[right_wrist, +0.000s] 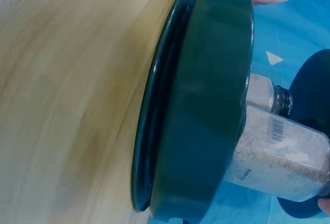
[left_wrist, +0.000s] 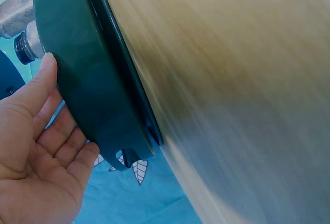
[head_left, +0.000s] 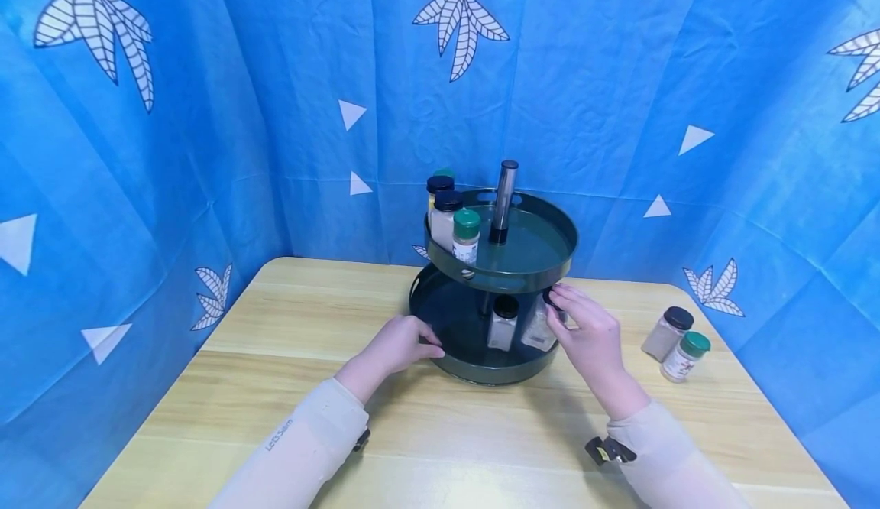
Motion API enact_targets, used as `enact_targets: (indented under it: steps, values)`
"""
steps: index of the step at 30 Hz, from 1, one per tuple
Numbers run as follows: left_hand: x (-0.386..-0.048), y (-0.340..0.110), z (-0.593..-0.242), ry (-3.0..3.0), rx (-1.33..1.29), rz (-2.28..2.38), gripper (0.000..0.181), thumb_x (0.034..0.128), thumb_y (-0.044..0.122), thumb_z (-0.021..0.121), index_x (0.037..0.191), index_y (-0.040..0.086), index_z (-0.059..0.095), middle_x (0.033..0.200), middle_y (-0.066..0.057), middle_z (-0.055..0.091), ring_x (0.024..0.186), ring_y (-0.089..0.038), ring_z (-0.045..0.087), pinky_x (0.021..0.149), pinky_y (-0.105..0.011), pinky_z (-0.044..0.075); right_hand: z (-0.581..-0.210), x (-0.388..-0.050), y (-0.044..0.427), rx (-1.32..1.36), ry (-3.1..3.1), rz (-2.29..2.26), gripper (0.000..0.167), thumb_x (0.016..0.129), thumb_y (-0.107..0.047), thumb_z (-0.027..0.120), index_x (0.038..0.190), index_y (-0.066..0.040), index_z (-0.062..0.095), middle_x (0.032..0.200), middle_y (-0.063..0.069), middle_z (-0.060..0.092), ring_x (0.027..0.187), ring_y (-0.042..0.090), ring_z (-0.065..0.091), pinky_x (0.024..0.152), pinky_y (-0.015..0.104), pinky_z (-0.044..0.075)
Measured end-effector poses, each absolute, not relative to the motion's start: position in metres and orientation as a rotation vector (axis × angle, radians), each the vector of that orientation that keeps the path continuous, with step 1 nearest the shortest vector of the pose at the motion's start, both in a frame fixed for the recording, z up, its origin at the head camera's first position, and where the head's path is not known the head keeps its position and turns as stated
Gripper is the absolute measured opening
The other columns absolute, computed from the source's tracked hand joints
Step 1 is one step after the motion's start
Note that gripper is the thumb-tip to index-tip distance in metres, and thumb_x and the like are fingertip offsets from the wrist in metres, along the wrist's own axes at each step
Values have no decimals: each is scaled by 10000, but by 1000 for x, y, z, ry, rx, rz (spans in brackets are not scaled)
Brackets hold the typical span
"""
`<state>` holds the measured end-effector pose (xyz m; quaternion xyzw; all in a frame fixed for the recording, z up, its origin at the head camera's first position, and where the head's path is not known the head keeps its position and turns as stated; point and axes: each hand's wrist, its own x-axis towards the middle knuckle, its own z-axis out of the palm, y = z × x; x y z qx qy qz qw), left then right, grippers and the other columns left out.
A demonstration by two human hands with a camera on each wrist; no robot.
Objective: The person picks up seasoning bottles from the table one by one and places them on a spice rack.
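A dark green two-tier round rack [head_left: 474, 375] stands on the table. My left hand [head_left: 395, 348] grips the lower tray's left rim, fingers curled and thumb at its edge in the left wrist view. At the tray's right side, my right hand [head_left: 587, 337] holds a clear spice jar [head_left: 538, 331] near its black lid. That jar leans inside the lower tray, its pale grainy contents and barcode plain in the right wrist view; only a fingertip [right_wrist: 324, 206] shows there. Beside it stands another black-lidded jar [head_left: 503, 327] on the lower tray.
Several black- and green-lidded jars, one a green-lidded shaker [head_left: 466, 238], crowd the upper tray's left side. A metal post [head_left: 505, 199] rises through the rack. On the table at right are a black-lidded jar [head_left: 665, 335] and a green-lidded shaker [head_left: 684, 358]. Blue curtains [head_left: 309, 111] surround the table.
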<state>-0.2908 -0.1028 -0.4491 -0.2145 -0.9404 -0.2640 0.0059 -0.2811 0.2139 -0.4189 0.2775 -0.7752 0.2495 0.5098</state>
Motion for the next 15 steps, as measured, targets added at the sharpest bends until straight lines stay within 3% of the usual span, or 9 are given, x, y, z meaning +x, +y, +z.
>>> enact_targets:
  steps: [8,15]
  values:
    - [-291,-102,-449,-2948,-667,-823,117,860,286,803,889,173,810,911,59,739,954,-177,670,886,-361,542,-428,-283,213,696,-1862,604,275,704,61,797,974,12,783,1007,173,752,923,349,730,926,347,547]
    - [-292,-102,-450,-2955,-653,-832,112,859,285,803,887,177,808,916,59,739,970,-183,672,899,-367,540,-434,-283,211,726,-1934,598,270,696,71,805,960,16,779,991,169,754,902,359,730,793,497,581]
